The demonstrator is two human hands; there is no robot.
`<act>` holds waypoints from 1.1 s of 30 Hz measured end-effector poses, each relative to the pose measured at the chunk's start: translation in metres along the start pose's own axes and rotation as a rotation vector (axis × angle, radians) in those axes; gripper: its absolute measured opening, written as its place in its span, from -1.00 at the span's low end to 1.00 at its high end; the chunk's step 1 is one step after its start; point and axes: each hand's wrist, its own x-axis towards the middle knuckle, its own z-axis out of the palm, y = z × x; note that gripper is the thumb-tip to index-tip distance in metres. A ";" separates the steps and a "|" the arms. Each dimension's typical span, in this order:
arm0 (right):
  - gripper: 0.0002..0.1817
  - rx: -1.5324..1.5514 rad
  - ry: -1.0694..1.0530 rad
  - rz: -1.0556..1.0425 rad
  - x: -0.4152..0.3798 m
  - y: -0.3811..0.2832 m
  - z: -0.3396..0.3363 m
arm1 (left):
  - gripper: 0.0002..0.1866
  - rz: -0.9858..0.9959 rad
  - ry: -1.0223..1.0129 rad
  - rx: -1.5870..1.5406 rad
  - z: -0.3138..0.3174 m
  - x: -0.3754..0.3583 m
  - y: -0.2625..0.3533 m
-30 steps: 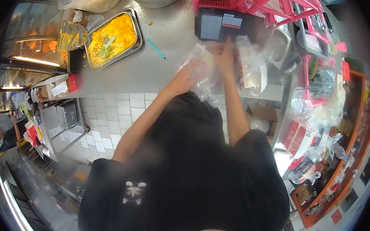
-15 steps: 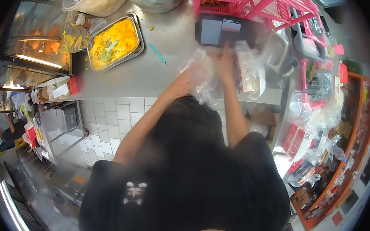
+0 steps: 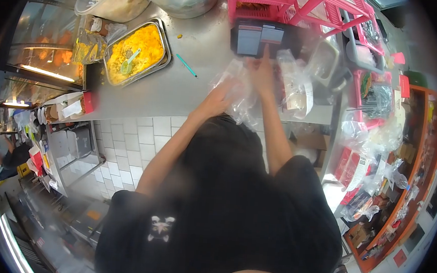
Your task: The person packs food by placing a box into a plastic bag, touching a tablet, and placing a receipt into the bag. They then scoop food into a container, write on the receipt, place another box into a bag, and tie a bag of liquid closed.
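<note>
My left hand [image 3: 218, 99] is closed on a clear plastic bag [image 3: 241, 100] above the front part of the steel table [image 3: 191, 96]. Just right of the bag, my right hand [image 3: 262, 74] has its index finger stretched toward the lower edge of a dark tablet [image 3: 249, 39] with a lit screen. The fingertip is at or close to the screen; contact cannot be told. The other fingers of that hand look curled, and whether they pinch the bag is unclear. Another clear bag with a carton [image 3: 295, 88] in it lies to the right.
A metal tray [image 3: 166, 56] of yellow food with a green spoon [image 3: 126, 67] stands on the left, near a teal pen [image 3: 187, 65]. Large plastic tubs [image 3: 179, 4] and pink racks [image 3: 232, 8] line the back. A person [image 3: 11, 160] is at the far left.
My right index finger has shifted slightly at the lower edge of the tablet, whose screen now shows a larger lit panel on the right. My left hand keeps its hold on the bag.
</note>
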 end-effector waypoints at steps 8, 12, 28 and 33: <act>0.02 0.139 0.083 0.018 0.004 -0.009 0.002 | -0.54 0.001 0.008 -0.012 0.001 -0.001 -0.001; -0.02 0.096 0.095 -0.004 0.014 0.005 0.006 | -0.54 0.028 0.005 0.013 0.001 -0.001 -0.005; -0.08 0.056 -0.409 -0.305 -0.105 -0.005 -0.023 | -0.32 -0.275 0.291 -0.062 -0.022 -0.001 -0.065; -0.12 -0.129 -0.268 -0.335 -0.114 -0.007 -0.002 | -0.26 -0.181 0.202 0.083 -0.004 0.001 -0.097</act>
